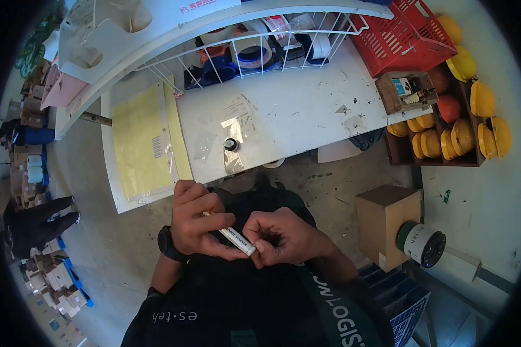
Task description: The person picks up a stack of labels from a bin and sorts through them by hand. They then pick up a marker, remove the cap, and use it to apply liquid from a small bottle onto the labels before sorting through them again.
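My left hand [197,220], with a black watch at its wrist, is closed around a white marker pen [235,238] with dark lettering on its barrel. The pen slants down to the right in front of my chest. At its lower end my right hand [281,236] is closed, thumb and fingertips pinching near the tip; the curled fingers hide part of what they grip. Beyond both hands, on the white table [295,127], stands a small bottle [231,144] with a dark top, beside a strip of clear tape.
Yellow sheets [139,144] lie at the table's left. A wire basket [260,55] of tape rolls hangs above it. A red crate [405,34], a wooden box [405,95] and yellow helmets [462,139] are at right, with a cardboard box [382,225] on the floor.
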### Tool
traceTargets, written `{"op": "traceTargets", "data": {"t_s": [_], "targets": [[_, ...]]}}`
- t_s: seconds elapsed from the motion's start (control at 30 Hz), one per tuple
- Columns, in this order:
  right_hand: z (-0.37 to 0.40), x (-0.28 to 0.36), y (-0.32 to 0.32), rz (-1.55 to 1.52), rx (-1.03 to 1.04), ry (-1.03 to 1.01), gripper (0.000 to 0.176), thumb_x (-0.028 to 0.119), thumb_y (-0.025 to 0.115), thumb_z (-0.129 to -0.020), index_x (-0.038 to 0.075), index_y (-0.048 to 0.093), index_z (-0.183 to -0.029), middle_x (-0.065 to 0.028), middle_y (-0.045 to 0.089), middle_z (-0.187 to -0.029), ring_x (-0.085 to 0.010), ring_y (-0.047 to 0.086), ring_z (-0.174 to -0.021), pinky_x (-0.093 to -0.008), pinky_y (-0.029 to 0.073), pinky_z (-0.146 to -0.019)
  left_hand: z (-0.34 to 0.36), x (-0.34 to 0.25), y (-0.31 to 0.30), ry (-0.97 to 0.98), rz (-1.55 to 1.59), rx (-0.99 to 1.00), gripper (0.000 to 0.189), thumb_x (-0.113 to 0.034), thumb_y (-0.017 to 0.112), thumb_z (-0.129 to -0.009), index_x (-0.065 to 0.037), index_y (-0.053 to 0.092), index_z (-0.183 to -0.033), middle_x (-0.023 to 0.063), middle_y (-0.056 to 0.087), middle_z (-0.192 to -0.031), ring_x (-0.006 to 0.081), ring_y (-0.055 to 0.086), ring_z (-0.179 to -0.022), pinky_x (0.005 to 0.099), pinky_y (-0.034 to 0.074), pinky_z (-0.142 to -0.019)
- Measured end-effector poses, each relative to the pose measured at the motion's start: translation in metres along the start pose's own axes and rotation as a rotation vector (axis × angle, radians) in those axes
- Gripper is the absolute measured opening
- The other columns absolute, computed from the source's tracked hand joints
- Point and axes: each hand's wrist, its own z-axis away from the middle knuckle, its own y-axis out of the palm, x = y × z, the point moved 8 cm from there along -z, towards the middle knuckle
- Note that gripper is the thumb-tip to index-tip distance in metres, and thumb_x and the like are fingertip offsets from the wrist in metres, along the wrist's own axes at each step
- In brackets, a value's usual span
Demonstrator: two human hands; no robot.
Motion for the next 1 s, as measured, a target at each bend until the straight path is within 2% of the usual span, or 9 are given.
{"op": "traceTargets", "data": {"t_s": [0.07, 0.2, 0.33, 0.4, 0.53, 0.63, 0.8, 0.93, 1.0], "targets": [[0.000, -0.008, 0.004, -0.111, 0.033, 0.019, 0.004, 0.000, 0.056, -0.088, 0.003, 0.053, -0.089, -0.0019, 0.059, -0.070, -0.0077, 0.058, -0.064, -0.0256, 0.047, -0.059, 0.003, -0.005, -0.002, 0.051, -0.069, -0.044, 0.059, -0.073, 0.079, -0.049, -0.018, 0.063, -0.066, -0.0052, 0.046, -0.063, 0.0161, 0.042, -0.060, 0.0352, 0.027, -0.065], [0.000, -0.019, 0.013, -0.381, 0.081, 0.052, 0.002, 0.002, 0.050, -0.092, 0.003, 0.050, -0.090, -0.0037, 0.059, -0.075, -0.0110, 0.064, -0.069, -0.0261, 0.051, -0.063, 0.002, -0.010, -0.007, 0.078, -0.114, -0.100, 0.053, -0.067, 0.081, -0.050, -0.020, 0.063, -0.065, -0.0058, 0.046, -0.061, 0.0153, 0.041, -0.059, 0.0346, 0.029, -0.066], [0.000, -0.017, 0.007, -0.401, 0.029, -0.014, 0.003, 0.004, 0.050, -0.095, 0.002, 0.052, -0.095, -0.0061, 0.063, -0.083, -0.0131, 0.067, -0.074, -0.0253, 0.052, -0.066, 0.003, -0.006, -0.009, 0.074, -0.165, -0.103, 0.056, -0.071, 0.078, -0.051, -0.019, 0.061, -0.064, -0.0050, 0.046, -0.064, 0.0167, 0.041, -0.061, 0.0361, 0.026, -0.067], [0.001, -0.013, -0.004, -0.305, -0.070, -0.020, 0.009, 0.008, 0.055, -0.097, 0.000, 0.056, -0.102, -0.0083, 0.066, -0.091, -0.0134, 0.069, -0.079, -0.0246, 0.051, -0.068, 0.002, -0.005, -0.010, 0.060, -0.164, -0.097, 0.056, -0.070, 0.078, -0.051, -0.019, 0.061, -0.064, -0.0049, 0.047, -0.064, 0.0169, 0.042, -0.061, 0.0362, 0.026, -0.067], [0.004, -0.006, -0.009, -0.198, -0.103, -0.063, 0.016, 0.013, 0.062, -0.096, 0.000, 0.061, -0.104, -0.0090, 0.069, -0.092, -0.0128, 0.069, -0.080, -0.0243, 0.051, -0.069, 0.000, -0.004, -0.012, 0.047, -0.167, -0.091, 0.055, -0.070, 0.079, -0.052, -0.019, 0.063, -0.064, -0.0050, 0.046, -0.062, 0.0165, 0.041, -0.060, 0.0353, 0.028, -0.067], [0.007, -0.003, -0.015, -0.121, -0.105, 0.026, 0.017, 0.015, 0.066, -0.095, 0.000, 0.065, -0.100, -0.0074, 0.069, -0.088, -0.0124, 0.069, -0.079, -0.0248, 0.052, -0.070, 0.001, -0.004, -0.009, 0.047, -0.175, -0.076, 0.055, -0.071, 0.080, -0.053, -0.020, 0.064, -0.065, -0.0054, 0.045, -0.060, 0.0159, 0.039, -0.057, 0.0345, 0.029, -0.067], [0.006, 0.019, -0.016, 0.281, -0.071, -0.152, 0.010, 0.008, 0.065, -0.094, -0.002, 0.064, -0.095, -0.0073, 0.071, -0.082, -0.0095, 0.069, -0.077, -0.0241, 0.053, -0.061, 0.001, -0.005, -0.007, 0.027, -0.121, -0.044, 0.054, -0.069, 0.081, -0.053, -0.020, 0.064, -0.065, -0.0058, 0.044, -0.059, 0.0157, 0.039, -0.057, 0.0346, 0.029, -0.066], [0.002, 0.011, -0.010, 0.252, -0.016, -0.094, 0.009, 0.007, 0.062, -0.094, -0.001, 0.058, -0.092, -0.0070, 0.069, -0.079, -0.0094, 0.069, -0.073, -0.0229, 0.052, -0.060, 0.005, -0.009, -0.007, 0.045, -0.210, -0.083, 0.052, -0.069, 0.081, -0.052, -0.022, 0.064, -0.068, -0.0071, 0.045, -0.063, 0.0151, 0.041, -0.060, 0.0340, 0.030, -0.069], [0.002, -0.005, -0.007, 0.080, -0.071, 0.019, 0.011, 0.008, 0.058, -0.095, 0.001, 0.051, -0.092, -0.0062, 0.065, -0.074, -0.0107, 0.068, -0.068, -0.0226, 0.051, -0.056, 0.011, -0.012, -0.008, 0.057, -0.266, -0.118, 0.051, -0.069, 0.080, -0.052, -0.023, 0.064, -0.069, -0.0077, 0.046, -0.065, 0.0149, 0.043, -0.062, 0.0340, 0.030, -0.071]]}}
